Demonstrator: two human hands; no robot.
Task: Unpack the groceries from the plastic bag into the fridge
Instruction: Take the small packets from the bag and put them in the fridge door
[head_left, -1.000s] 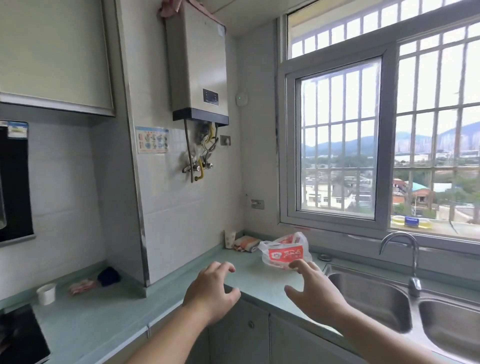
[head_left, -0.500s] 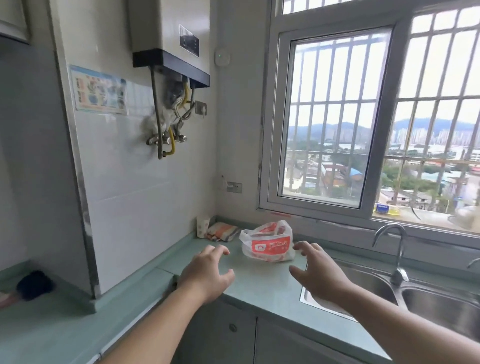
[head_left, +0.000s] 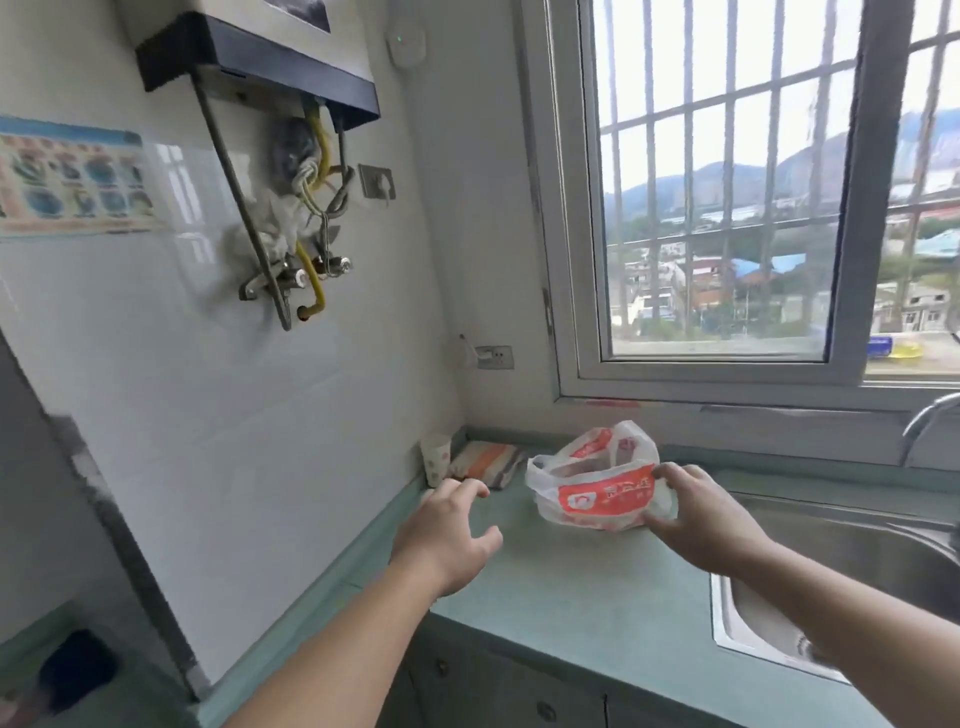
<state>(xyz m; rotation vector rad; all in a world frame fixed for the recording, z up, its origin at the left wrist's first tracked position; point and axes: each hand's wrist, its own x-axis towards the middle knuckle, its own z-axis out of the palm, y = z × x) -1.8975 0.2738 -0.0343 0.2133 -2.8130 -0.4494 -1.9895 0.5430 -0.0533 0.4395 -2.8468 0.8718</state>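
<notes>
Slippage is the likely hazard: thin film could slide through the right hand (head_left: 698, 512), whose fingers curl round the plastic bag (head_left: 597, 486) on its sink-side edge, spilling groceries. White with red print, crumpled, the bag sits beside the sink (head_left: 857, 551). Left hand (head_left: 447, 535) hovers spread, holding nothing.

Cup (head_left: 435, 459), cloth (head_left: 485, 463) prob. just behind bag (head_left: 597, 493).

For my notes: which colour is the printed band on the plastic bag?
Orange-red with white print, on the thin white plastic bag; head view.
</notes>
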